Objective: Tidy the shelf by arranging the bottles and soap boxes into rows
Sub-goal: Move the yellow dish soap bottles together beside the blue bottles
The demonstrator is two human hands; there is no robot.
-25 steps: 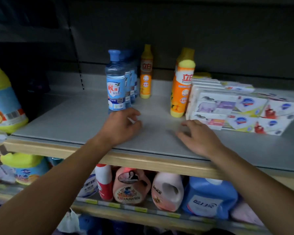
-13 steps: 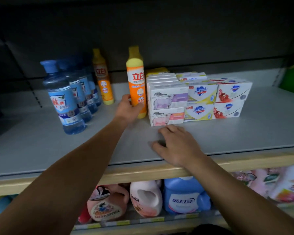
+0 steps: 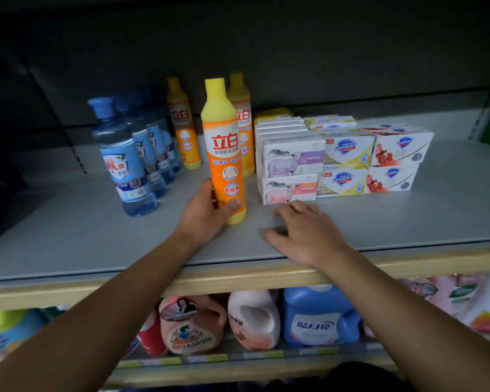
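1. Forward comes the front orange bottle (image 3: 224, 154), drawn out from beside the soap boxes (image 3: 343, 157) since half a second ago
2. Left hand (image 3: 207, 213) has its fingers (image 3: 232, 204) and thumb wrapped round that bottle's base, upright on the shelf (image 3: 96, 236)
3. Right hand (image 3: 306, 233) lies on the shelf just in front of the soap boxes, fingers loosely bent, holding nothing
4. Two more orange bottles (image 3: 183, 128) stand behind the gripped one, blue bottles (image 3: 125, 162) in a row to its left
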